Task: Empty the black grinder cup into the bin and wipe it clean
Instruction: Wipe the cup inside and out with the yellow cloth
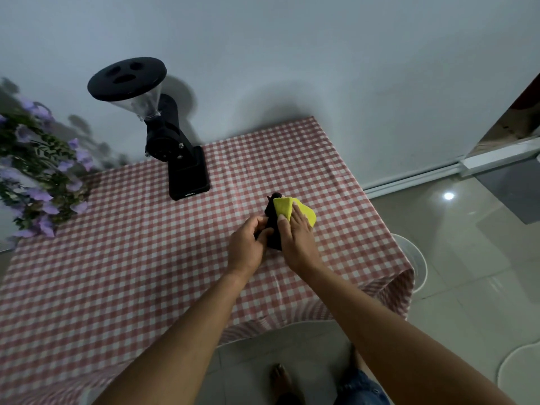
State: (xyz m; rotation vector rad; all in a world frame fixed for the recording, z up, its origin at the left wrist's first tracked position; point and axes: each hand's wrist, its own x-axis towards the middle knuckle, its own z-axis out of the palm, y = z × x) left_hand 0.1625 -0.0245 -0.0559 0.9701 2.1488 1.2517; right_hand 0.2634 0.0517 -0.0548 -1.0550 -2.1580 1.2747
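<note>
The black grinder cup (272,223) is held above the table's right half, between both hands. My left hand (247,244) grips its near end. My right hand (295,237) presses a yellow cloth (292,211) against the cup's right side and far end, so much of the cup is hidden. The white bin (415,258) shows partly on the floor past the table's right edge.
A black coffee grinder (172,141) with a clear hopper stands at the back of the table with the red-and-white checked cloth (131,258). Purple flowers (38,176) crowd the left edge. A white wall is behind, tiled floor to the right, and my foot (282,378) below.
</note>
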